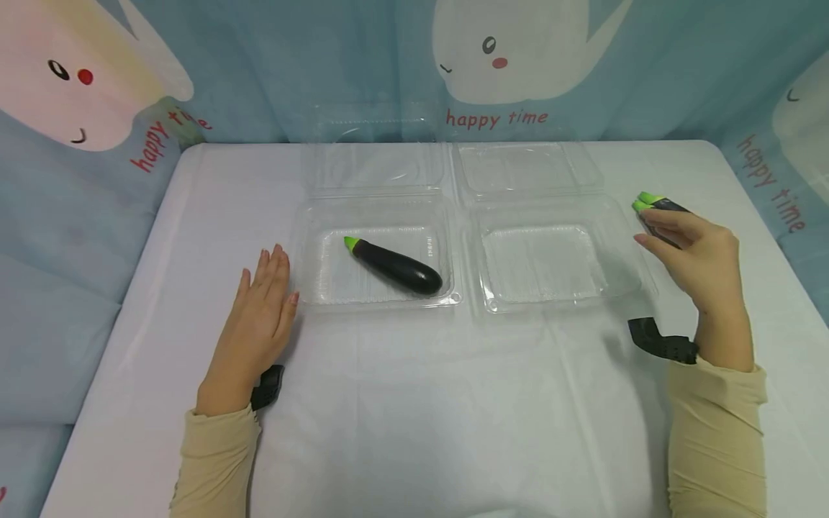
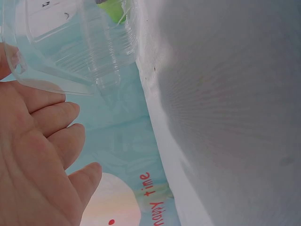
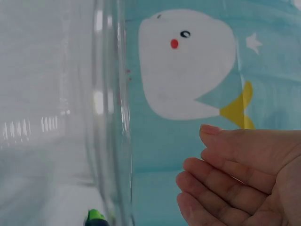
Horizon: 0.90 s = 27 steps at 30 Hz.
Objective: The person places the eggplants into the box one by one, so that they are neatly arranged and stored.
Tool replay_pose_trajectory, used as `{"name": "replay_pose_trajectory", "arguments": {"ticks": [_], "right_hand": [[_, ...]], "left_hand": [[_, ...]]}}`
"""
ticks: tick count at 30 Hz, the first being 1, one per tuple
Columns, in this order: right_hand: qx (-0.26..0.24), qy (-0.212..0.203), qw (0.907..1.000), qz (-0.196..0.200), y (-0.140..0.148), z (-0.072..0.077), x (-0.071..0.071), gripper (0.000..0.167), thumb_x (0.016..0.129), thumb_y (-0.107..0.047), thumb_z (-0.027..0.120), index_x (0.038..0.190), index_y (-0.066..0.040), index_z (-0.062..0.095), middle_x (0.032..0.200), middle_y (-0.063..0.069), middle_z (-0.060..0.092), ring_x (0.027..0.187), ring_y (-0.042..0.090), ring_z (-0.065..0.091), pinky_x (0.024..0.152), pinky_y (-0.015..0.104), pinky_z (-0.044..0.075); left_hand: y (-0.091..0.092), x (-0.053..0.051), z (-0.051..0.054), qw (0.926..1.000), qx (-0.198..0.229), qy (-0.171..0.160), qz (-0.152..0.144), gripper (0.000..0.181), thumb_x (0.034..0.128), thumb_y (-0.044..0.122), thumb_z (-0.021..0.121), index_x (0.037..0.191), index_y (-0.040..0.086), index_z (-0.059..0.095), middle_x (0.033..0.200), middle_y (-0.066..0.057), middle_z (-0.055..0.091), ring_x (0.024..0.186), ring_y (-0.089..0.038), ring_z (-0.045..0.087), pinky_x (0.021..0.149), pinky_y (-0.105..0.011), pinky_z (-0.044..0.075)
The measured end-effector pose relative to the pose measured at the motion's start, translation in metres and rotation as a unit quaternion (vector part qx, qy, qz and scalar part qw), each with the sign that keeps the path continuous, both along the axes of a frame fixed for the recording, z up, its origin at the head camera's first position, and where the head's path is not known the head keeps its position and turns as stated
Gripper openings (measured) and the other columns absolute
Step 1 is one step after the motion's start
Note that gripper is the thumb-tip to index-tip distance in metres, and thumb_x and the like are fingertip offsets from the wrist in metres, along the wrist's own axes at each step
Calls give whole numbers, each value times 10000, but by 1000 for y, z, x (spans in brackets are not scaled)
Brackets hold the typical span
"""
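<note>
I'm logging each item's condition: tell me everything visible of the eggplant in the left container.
The eggplant is dark, smooth and glossy, slim toward a bright green cap and fat at its rounded end. It lies on its side inside the open, clear container, cap toward the back left, fat end near right. Neither left hand nor right hand touches it.

The table (image 1: 453, 403) leaves room in front of the boxes (image 1: 333, 277); behind, their lids (image 1: 376, 164) (raised, it seems) bar the way.
</note>
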State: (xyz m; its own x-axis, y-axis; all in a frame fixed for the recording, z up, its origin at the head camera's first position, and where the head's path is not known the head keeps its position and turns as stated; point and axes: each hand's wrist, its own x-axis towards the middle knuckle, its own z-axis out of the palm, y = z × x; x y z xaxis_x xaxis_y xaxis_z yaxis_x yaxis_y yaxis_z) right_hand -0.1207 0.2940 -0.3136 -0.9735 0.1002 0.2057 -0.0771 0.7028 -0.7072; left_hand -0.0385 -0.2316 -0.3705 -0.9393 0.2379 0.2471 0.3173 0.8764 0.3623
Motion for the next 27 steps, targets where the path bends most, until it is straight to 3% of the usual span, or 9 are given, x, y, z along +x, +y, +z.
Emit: {"name": "replay_pose_trajectory", "arguments": {"ticks": [10, 14, 18, 20, 27], "right_hand": [[-271, -377, 9967, -661, 24, -1, 2, 423, 846, -135, 710, 1236, -1, 614, 933, -327, 564, 878, -178, 527, 770, 16, 404], [-143, -652, 9922, -1052, 36, -3, 2, 444, 873, -186, 680, 1286, -53, 589, 1014, -298, 568, 895, -170, 503, 775, 22, 399], [44, -803, 9873, -1371, 46, -7, 2, 457, 897, -216, 648, 1319, -66, 560, 1143, -217, 575, 928, -162, 492, 907, 105, 402], [-48, -747, 9862, -1474, 49, -10, 1, 442, 898, -203, 645, 1310, -61, 566, 1126, -203, 586, 900, -163, 502, 923, 126, 406], [-725, -622, 9840, -1502, 57, -16, -1, 420, 867, -88, 671, 1272, -16, 588, 881, -277, 571, 782, -141, 550, 736, 31, 418]], "left_hand": [[0, 0, 0, 10000, -12, -8, 26, 546, 1017, 202, 377, 1440, -109, 227, 1516, -236, 201, 1419, -327, 126, 1132, -511, 72], [0, 0, 0, 10000, 1, -37, 26, 546, 1020, 207, 370, 1441, -110, 224, 1518, -234, 199, 1420, -325, 124, 1134, -506, 68], [0, 0, 0, 10000, -6, -74, 13, 551, 1028, 226, 357, 1444, -106, 216, 1521, -230, 192, 1417, -336, 129, 1133, -509, 69], [0, 0, 0, 10000, -15, -97, 15, 554, 1029, 233, 354, 1445, -105, 213, 1522, -229, 189, 1418, -336, 126, 1132, -510, 68], [-1, 0, 0, 10000, 3, -94, 6, 550, 1013, 198, 388, 1441, -108, 229, 1518, -235, 199, 1420, -326, 125, 1128, -522, 78]]}}
